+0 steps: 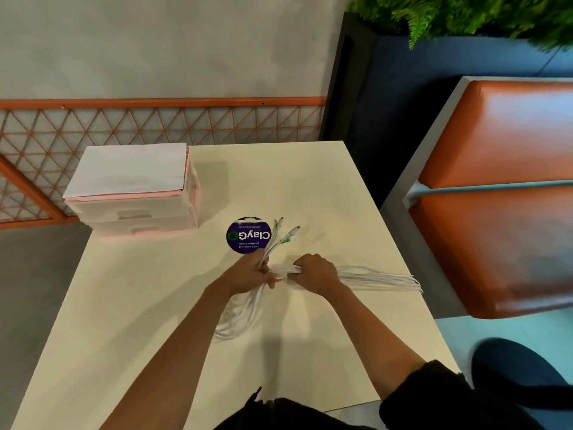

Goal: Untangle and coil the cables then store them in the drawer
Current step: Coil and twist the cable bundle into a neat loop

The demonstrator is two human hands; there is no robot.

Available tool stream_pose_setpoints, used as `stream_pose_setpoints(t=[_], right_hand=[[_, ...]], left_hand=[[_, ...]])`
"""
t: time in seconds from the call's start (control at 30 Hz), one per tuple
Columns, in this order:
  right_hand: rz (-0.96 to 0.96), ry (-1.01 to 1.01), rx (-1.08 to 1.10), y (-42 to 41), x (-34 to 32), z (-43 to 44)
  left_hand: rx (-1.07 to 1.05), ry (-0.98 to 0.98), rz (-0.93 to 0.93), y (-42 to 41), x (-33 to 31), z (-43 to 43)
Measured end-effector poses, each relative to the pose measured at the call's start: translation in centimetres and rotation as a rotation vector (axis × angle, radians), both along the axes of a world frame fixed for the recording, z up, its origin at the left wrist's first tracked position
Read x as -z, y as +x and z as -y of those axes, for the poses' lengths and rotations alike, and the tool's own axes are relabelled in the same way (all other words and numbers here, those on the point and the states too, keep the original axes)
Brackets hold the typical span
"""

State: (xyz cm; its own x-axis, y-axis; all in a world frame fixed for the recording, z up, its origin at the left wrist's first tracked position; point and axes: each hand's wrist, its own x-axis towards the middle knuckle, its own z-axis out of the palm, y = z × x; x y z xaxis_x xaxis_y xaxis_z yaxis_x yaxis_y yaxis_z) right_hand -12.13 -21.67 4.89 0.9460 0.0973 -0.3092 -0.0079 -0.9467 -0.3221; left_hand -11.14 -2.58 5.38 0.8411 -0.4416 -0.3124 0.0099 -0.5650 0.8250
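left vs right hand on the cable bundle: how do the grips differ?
Left hand grips the white cable bundle where the connector ends stick out past it toward the purple sticker. The right hand grips where loose strands fan out to the right. The left hand's thumb lies along the bundle, pointing at the right hand, which shows its knuckles with fingers curled over. Shared: both grip the same bundle, close together.

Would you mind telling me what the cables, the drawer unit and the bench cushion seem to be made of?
The cables look plastic-sheathed: white, smooth, bending freely into loops. The drawer unit seems frosted translucent plastic with pink trim. The bench cushion looks like orange-brown leather or vinyl, given its soft sheen; which one is unclear.
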Motion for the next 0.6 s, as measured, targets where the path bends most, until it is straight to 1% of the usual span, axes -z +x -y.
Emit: stream_pose_setpoints(t=[0.13,0.33,0.43,0.53,0.6], right_hand=[[0.071,-0.105,0.093,-1.3,0.8,3.9],[0.141,-0.116,0.297,-2.1,1.5,7.5],[0.152,-0.076,0.4,-2.5,2.2,9.3],[0.155,-0.137,0.455,-3.1,2.5,11.8],[0.202,-0.141,0.514,-3.8,2.6,14.4]], left_hand=[[-0.002,0.006,0.025,0.5,-1.1,-0.8],[-0.029,-0.009,0.021,0.0,-1.4,-1.6],[-0.019,-0.001,0.018,-0.4,-1.4,-1.8],[-0.029,-0.014,0.034,-0.4,-1.3,-2.6],[-0.057,-0.014,0.043,-0.3,-1.2,-3.7]])
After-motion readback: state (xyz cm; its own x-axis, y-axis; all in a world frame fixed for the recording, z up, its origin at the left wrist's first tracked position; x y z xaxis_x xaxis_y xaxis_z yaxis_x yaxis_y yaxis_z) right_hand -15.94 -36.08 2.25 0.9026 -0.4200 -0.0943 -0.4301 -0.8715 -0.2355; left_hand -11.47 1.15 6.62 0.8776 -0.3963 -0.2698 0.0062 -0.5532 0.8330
